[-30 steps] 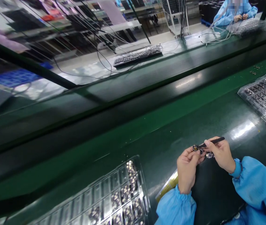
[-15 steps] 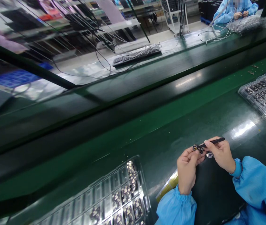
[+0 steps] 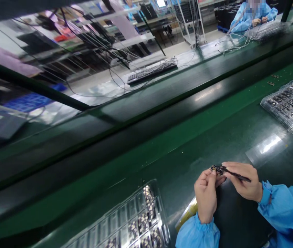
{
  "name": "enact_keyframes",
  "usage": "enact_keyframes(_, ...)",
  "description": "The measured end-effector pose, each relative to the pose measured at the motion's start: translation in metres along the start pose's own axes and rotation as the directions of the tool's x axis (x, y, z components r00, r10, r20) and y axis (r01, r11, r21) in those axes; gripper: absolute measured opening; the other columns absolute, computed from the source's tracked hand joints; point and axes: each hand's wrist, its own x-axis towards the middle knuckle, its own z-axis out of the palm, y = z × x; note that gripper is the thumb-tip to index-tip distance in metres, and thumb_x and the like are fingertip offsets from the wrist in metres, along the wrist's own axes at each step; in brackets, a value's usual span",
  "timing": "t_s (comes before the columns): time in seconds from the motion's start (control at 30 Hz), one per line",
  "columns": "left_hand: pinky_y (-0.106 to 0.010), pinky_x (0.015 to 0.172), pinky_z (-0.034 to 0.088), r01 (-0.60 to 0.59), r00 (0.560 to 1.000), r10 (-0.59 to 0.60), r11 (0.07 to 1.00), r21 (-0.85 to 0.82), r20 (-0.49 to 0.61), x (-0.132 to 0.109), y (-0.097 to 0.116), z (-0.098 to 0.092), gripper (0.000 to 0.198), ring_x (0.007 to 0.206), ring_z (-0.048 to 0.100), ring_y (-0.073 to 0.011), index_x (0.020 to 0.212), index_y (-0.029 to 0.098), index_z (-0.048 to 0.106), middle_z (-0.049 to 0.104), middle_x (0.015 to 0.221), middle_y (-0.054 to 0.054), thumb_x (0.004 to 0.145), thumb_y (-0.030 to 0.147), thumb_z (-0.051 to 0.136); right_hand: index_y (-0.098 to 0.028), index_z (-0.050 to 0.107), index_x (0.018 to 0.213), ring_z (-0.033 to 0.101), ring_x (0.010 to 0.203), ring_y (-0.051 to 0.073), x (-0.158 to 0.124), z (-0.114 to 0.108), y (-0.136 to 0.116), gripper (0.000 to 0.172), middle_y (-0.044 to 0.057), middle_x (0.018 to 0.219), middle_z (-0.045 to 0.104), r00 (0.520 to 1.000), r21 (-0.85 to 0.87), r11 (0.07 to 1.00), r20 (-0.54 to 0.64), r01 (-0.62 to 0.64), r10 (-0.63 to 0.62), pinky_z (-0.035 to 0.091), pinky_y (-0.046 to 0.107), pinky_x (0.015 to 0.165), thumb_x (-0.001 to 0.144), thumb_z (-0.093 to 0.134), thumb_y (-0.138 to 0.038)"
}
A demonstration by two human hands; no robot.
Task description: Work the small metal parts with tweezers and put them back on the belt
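Green from end to end here: a long green desk (image 3: 146,162) sweeps across the view, shiny under the lights, with a dark raised rail (image 3: 146,119) running along its far side. Over beyond that rail, a black keyboard (image 3: 151,71) sits among loose cables (image 3: 235,44), and further up a co-worker in a blue smock (image 3: 244,20) has both hands together over a second keyboard (image 3: 267,31). Back on the near side, two clear plastic trays packed with small dark parts take the corners, one at the right (image 3: 261,106), one at the bottom (image 3: 160,220), and a few loose parts (image 3: 271,80) lie on the green just past the right tray. Now to the action, on a dark mat (image 3: 239,220) at the front of the desk, with a strip of amber film (image 3: 187,210) just by the left wrist. The left hand (image 3: 205,196) is closed, pinching a small circuit board (image 3: 217,168) up off the mat between thumb and fingers. The right hand (image 3: 244,182) is closed too, gripping black tweezers (image 3: 236,175) like a pen, their tips right at the board. This looks like close, fine work on that board, and the tweezers are right there on it.
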Motion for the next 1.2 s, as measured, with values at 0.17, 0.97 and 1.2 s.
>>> enact_keyframes(0.17,-0.03,0.067,0.054,0.051,0.997,-0.049,0.998,0.026,-0.058,0.001,0.02,-0.004,0.028,0.074,0.068,-0.0222,0.082,0.012,0.059,0.07,0.077,-0.006,0.066,0.032,0.071,-0.02,0.065,0.097,0.069,0.084,0.021,0.009,-0.014,0.005,0.025,0.008,0.093,0.072,0.987,-0.099,0.993,-0.153,-0.064,0.048,0.057,0.034,0.075,0.075,0.063,-0.007)
enact_keyframes(0.97,-0.024,0.062,0.051,-0.617,0.785,0.142,0.098,0.781,0.602,-0.07,0.029,-0.035,0.014,0.066,0.064,-0.0159,0.087,0.023,0.068,0.068,0.078,-0.004,0.082,0.026,0.055,-0.017,0.068,0.075,0.063,0.057,0.015,0.017,-0.05,-0.005,0.016,0.003,0.064,0.067,0.697,-0.028,0.793,0.459,-0.609,0.551,0.049,0.023,0.05,0.077,0.063,-0.032)
enact_keyframes(1.2,-0.024,0.053,0.047,-0.557,0.801,0.148,-0.174,0.812,0.581,-0.103,-0.031,-0.02,0.031,0.061,0.061,-0.0152,0.116,0.016,0.056,0.062,0.073,-0.004,0.089,0.024,0.044,-0.017,0.067,0.075,0.057,0.05,0.012,0.004,-0.054,0.001,0.011,0.0,0.059,0.063,0.573,-0.162,0.812,0.633,-0.56,0.521,0.043,0.02,0.046,0.077,0.063,-0.027)
